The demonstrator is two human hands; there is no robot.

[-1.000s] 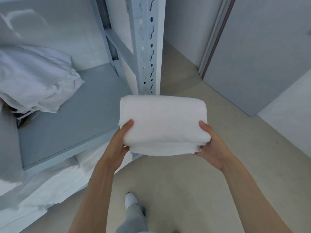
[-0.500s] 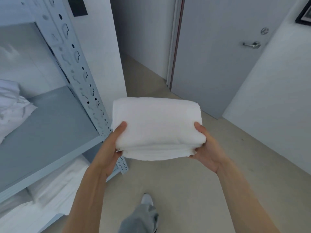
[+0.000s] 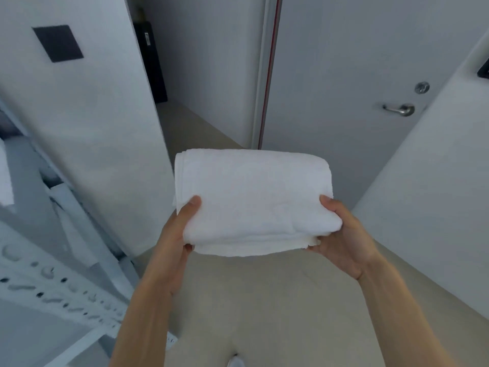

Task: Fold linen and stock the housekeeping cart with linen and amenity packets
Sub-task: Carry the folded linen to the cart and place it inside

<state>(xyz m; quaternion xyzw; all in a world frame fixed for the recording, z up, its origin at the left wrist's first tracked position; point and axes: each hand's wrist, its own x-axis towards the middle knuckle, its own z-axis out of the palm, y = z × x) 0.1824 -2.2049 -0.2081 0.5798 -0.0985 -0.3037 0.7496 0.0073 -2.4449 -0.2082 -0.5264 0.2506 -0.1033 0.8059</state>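
The left thumb (image 3: pixel 191 205) lies flat on top of the folded towel (image 3: pixel 254 197), and the right thumb (image 3: pixel 328 205) presses on top at the other end. The other fingers of both hands go under the bundle and are hidden, so the left hand (image 3: pixel 174 234) and the right hand (image 3: pixel 346 242) each pinch one short end between thumb and fingers.

The towel is held in the air in front of the body, above the floor (image 3: pixel 264 300), touching nothing else. Its long axis runs from left to right, from one hand to the other, and its rounded fold faces away from the person. Both hands are equally near to it.

The metal shelf rack (image 3: pixel 66 274) stands to the left, apart from the towel. A closed door (image 3: pixel 344 102) is ahead. No cart is visible, so probably the towel must be carried further before it is put down.
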